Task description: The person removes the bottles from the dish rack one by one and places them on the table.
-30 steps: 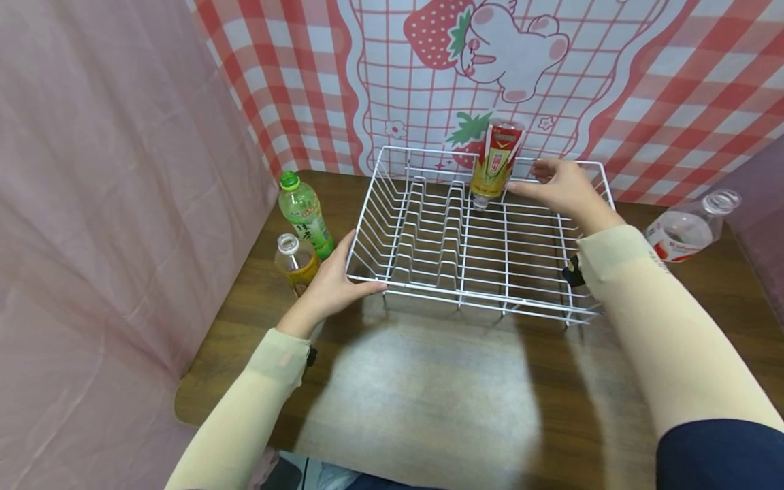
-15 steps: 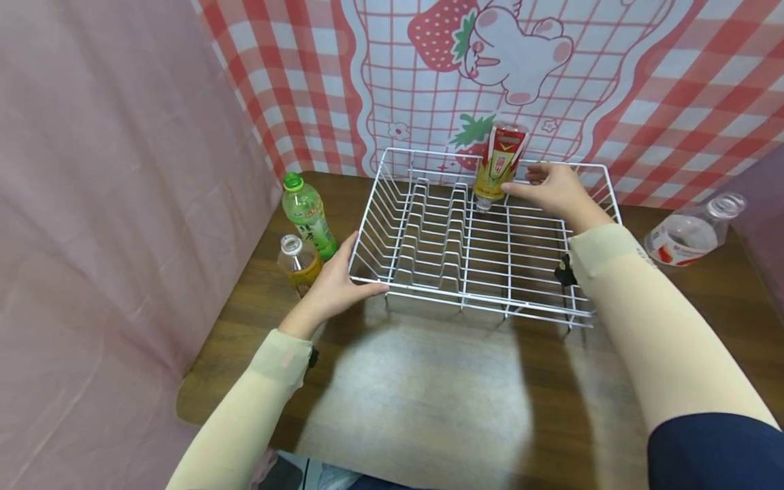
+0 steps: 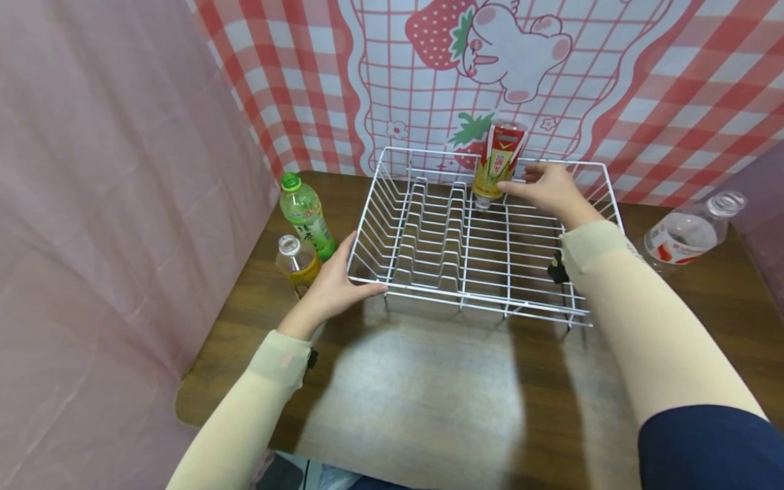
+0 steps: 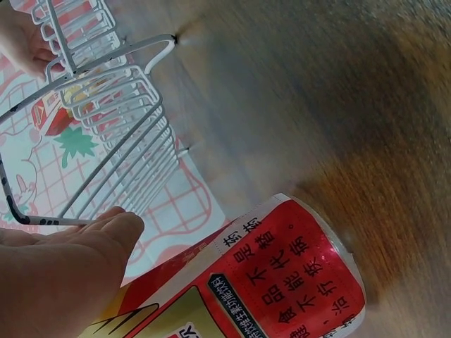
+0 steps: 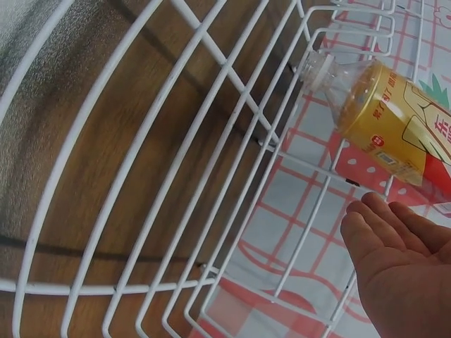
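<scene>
In the head view a white wire dish rack (image 3: 484,296) stands on the wooden table. My left hand (image 3: 333,289) rests on its front left corner, thumb along the front rim and fingers along the left side. A plastic bottle (image 3: 499,160) with a red and yellow label leans neck down against the rack's back rim. Beside it is my right hand (image 3: 554,194), its thumb at the bottle's lower right edge. In the right wrist view the fingers (image 5: 384,232) of that hand are nearly straight near the bottle (image 5: 394,127); its thumb is not visible there.
Left of the rack stand a green-capped bottle (image 3: 306,214) and an uncapped bottle (image 3: 298,262) with a yellow label, close to my left hand. A clear uncapped bottle (image 3: 689,235) is at the right. A checked cloth (image 3: 306,82) hangs behind the rack.
My right hand has shifted slightly left, bringing its thumb nearer to the upside-down bottle. The left hand, the rack and the bottles have stayed in place.
</scene>
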`<state>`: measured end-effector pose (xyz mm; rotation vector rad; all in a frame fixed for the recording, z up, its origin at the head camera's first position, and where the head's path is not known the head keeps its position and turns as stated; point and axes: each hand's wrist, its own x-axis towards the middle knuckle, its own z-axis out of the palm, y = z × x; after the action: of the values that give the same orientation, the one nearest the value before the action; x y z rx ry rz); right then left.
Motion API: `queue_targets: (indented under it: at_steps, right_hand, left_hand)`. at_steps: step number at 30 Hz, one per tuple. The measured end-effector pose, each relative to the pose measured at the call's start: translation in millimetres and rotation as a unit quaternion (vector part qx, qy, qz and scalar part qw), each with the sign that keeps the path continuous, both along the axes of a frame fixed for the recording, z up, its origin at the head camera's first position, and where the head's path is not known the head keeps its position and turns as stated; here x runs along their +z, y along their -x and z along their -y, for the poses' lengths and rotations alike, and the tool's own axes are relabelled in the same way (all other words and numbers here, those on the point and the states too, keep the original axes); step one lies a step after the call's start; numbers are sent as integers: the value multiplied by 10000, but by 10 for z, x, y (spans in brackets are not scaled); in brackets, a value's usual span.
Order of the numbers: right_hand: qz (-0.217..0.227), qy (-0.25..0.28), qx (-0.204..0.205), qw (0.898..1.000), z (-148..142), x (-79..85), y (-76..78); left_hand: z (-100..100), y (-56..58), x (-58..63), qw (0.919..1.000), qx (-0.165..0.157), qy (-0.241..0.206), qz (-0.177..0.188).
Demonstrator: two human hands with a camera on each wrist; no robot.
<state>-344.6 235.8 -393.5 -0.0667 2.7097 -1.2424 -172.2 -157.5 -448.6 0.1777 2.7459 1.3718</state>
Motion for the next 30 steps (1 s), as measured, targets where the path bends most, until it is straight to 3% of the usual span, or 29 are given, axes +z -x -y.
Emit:
queue_targets:
  at_steps: [16, 30]
  right_hand:
    - [112, 94, -167, 9998, 79, -77, 73]
    - [187, 449, 68, 9988, 155, -160, 158]
  left_hand:
    - [6, -3, -11, 10000, 12, -16, -19]
    - [14, 9, -15, 9999, -28, -139, -29]
